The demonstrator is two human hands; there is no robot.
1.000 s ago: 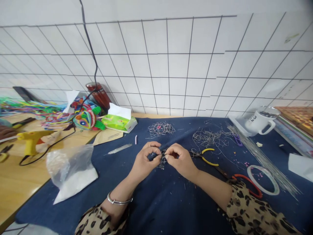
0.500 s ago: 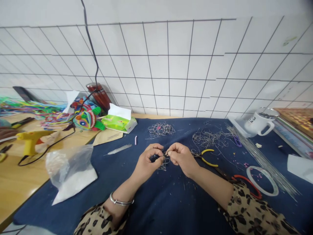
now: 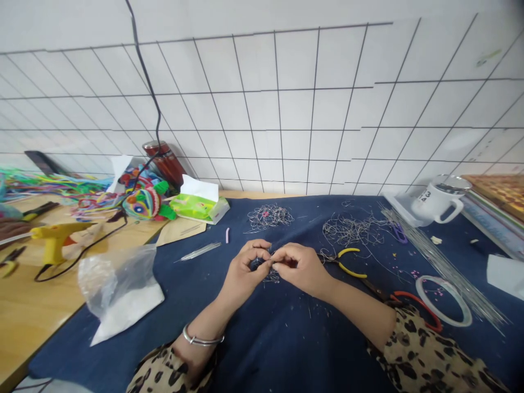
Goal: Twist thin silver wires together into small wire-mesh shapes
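My left hand (image 3: pixel 245 270) and my right hand (image 3: pixel 301 267) meet over the dark blue cloth (image 3: pixel 278 338), fingertips touching. Both are closed in a pinch; what sits between the fingertips is too small and hidden to name. Thin looped wire (image 3: pixel 272 275) shows just below the fingers. Behind the hands lies a tangle of wire pieces with a pink bit (image 3: pixel 269 217). A larger wire tangle (image 3: pixel 352 230) is to the right, with yellow-handled pliers (image 3: pixel 352 265) near my right hand.
Right: red-handled tool (image 3: pixel 421 308), clear ring coil (image 3: pixel 464 316), long wires (image 3: pixel 454 267), white mug (image 3: pixel 438 202). Left: plastic bag of white material (image 3: pixel 125 305), thin rods (image 3: pixel 200 251), tissue pack (image 3: pixel 196 207), yellow glue gun (image 3: pixel 53 245). Another person's hand (image 3: pixel 12 229) is at the far left edge.
My right hand has turned slightly and shifted left, its fingertips now against those of my left hand. The dark bit seen between the fingertips before is now hidden. The view has shifted slightly.
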